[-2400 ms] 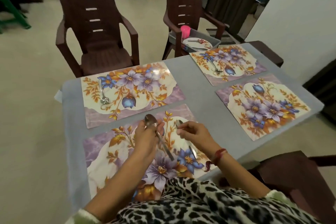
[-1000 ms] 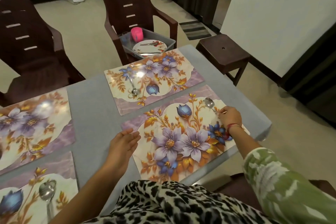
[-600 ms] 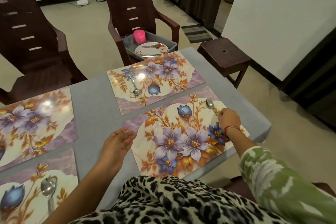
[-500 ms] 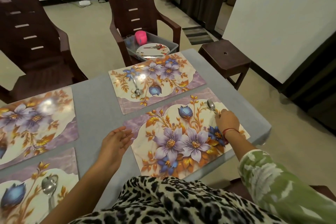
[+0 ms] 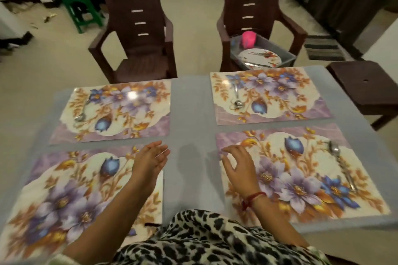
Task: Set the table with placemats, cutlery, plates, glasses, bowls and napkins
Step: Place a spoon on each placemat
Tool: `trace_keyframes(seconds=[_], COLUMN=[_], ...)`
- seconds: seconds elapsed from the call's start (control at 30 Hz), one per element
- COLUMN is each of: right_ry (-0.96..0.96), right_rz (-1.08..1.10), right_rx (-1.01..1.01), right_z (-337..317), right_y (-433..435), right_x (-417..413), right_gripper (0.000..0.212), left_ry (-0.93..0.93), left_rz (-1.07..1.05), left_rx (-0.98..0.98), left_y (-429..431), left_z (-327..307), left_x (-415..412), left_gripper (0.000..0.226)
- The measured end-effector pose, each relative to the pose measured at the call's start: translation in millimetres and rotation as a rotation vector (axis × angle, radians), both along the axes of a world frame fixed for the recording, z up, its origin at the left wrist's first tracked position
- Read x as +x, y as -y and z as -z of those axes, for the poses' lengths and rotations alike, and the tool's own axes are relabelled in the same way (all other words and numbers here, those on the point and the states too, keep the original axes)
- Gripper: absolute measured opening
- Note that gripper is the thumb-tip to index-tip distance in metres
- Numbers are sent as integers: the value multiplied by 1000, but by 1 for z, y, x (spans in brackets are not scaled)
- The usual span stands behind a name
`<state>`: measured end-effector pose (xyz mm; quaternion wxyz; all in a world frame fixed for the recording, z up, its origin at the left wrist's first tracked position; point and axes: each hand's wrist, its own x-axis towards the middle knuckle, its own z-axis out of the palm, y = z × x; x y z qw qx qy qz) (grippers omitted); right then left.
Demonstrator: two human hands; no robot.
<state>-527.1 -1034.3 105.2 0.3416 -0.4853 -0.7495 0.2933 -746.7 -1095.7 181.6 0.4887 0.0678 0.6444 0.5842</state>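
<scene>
Left hand: left hand (image 5: 151,158) empty, fingers loosely spread, over the 1 o'clock corner of the near-left mat (image 5: 71,196); earlier it lay flat at the left edge of the near-right mat.
Right hand: right hand (image 5: 237,166) empty, fingers spread wide, over the 10 o'clock corner of the near-right mat (image 5: 301,172); half a second ago its grip was on the spoon at that mat's right side.
Spoon: near-right spoon (image 5: 339,161) now lies free on the mat at 2 o'clock of the right hand, bowl pointing away.
Desk: grey desk (image 5: 191,114) carries four floral mats in two rows.
Far mats: far-left mat (image 5: 116,109) and far-right mat (image 5: 269,94) each hold a spoon, far-left spoon (image 5: 83,109) and far-right spoon (image 5: 237,97), as before.
Chairs: two brown chairs at 12 o'clock; the right chair (image 5: 254,6) holds a tray (image 5: 288,54) with a plate (image 5: 259,58) and pink cup (image 5: 248,38).
View: the camera has swung left, showing all four mats.
</scene>
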Motion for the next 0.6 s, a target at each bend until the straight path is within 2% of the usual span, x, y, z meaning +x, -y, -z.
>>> trace_keyframes(seconds=[0.2,0.33,0.43,0.6], right_ry=[-12,-21,-31,-33], right_rz=[-45,72,140,262], right_rx=[9,84,83,96], right_z=[-11,-28,-37,-46], right_y=[14,24,22,2], right_x=[-54,-71,-58,8], right_gripper=[25,24,30,15], left_ry=[20,71,103,104], left_rz=[-108,-32,22,116], left_rx=[26,52,50,88], left_y=[34,39,25,-12], left_z=[-3,-5,-2,-1], left_x=[-63,-82,-73,-25], left_gripper=[20,14,14,15])
